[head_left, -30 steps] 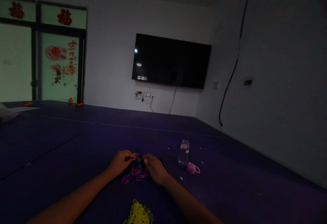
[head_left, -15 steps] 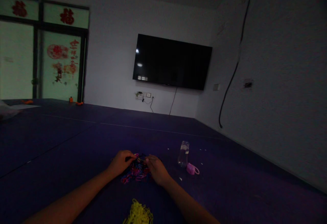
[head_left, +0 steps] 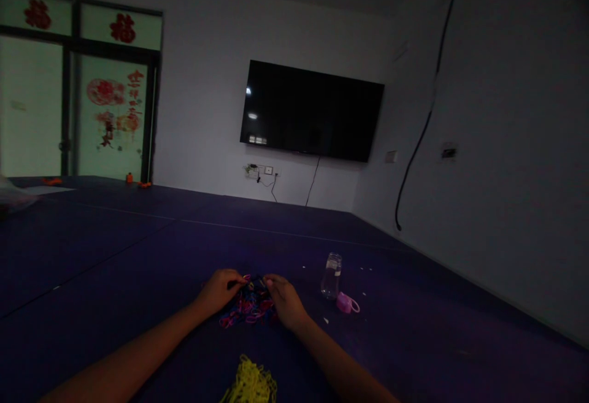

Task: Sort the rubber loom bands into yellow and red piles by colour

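A tangled heap of small pink, blue, red and dark bands (head_left: 248, 312), like elastic loops, lies on the purple surface between my hands. My left hand (head_left: 219, 291) is at its far left edge, thumb and fingertips pinched on a pink band (head_left: 247, 278). Across from it, my right hand (head_left: 284, 300) pinches at the heap's upper right side; what its fingertips hold is too dark and small to make out. Nearer to me, between my forearms, sits a separate pile of yellow bands (head_left: 251, 383), cut off by the lower frame edge.
Right of my hands stands a clear bottle (head_left: 331, 277), with a pink cap with a loop (head_left: 345, 303) beside it. White scraps (head_left: 326, 321) are scattered nearby. Small orange objects (head_left: 144, 184) and a plastic bag (head_left: 16, 195) lie far left. A television (head_left: 310, 111) hangs on the wall.
My right hand's fingers have drawn together into a pinch and its wrist has turned slightly. My left hand stays nearly in place on the pink band.
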A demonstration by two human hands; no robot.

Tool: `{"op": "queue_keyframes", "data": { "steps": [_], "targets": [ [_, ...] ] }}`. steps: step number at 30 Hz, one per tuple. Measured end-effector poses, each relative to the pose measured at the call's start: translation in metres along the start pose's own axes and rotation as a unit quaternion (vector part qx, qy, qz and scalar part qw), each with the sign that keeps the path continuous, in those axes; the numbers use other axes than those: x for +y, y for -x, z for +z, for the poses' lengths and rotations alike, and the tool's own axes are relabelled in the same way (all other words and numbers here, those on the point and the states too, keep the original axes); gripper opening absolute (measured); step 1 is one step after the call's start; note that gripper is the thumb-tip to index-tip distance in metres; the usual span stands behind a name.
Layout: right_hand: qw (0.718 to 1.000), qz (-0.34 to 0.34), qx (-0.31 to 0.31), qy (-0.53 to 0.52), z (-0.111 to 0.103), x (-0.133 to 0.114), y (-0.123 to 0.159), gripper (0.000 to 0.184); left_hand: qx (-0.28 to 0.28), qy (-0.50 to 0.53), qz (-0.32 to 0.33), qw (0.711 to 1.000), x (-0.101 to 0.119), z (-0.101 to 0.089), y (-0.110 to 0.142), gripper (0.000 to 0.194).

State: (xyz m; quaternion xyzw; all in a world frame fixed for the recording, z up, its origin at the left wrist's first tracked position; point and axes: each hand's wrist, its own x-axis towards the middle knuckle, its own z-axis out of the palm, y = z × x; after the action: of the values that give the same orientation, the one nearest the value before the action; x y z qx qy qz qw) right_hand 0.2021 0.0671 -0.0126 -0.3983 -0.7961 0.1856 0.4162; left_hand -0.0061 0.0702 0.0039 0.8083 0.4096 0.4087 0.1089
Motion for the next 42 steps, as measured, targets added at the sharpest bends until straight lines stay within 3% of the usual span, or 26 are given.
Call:
{"op": "queue_keyframes", "data": {
  "steps": [7,20,32,42],
  "targets": [
    [0.997,-0.039,-0.019,0.063,0.004,0.004,0.0,0.054,-0.005,0.002,-0.001,1.0,0.001,-0.001,0.0,0.019],
    [0.978,-0.061,-0.073,0.185,0.005,0.001,-0.002,0.038,-0.011,0.004,0.001,1.0,0.002,0.0,-0.001,0.017],
    [0.997,-0.046,-0.022,0.064,-0.001,-0.006,0.001,0.039,-0.007,0.012,-0.003,1.0,0.003,-0.002,0.0,0.019],
    [0.988,-0.097,-0.078,0.096,-0.002,-0.025,0.004,0.038,-0.006,0.009,-0.004,1.0,0.003,-0.001,0.0,0.019]
  ]
}}
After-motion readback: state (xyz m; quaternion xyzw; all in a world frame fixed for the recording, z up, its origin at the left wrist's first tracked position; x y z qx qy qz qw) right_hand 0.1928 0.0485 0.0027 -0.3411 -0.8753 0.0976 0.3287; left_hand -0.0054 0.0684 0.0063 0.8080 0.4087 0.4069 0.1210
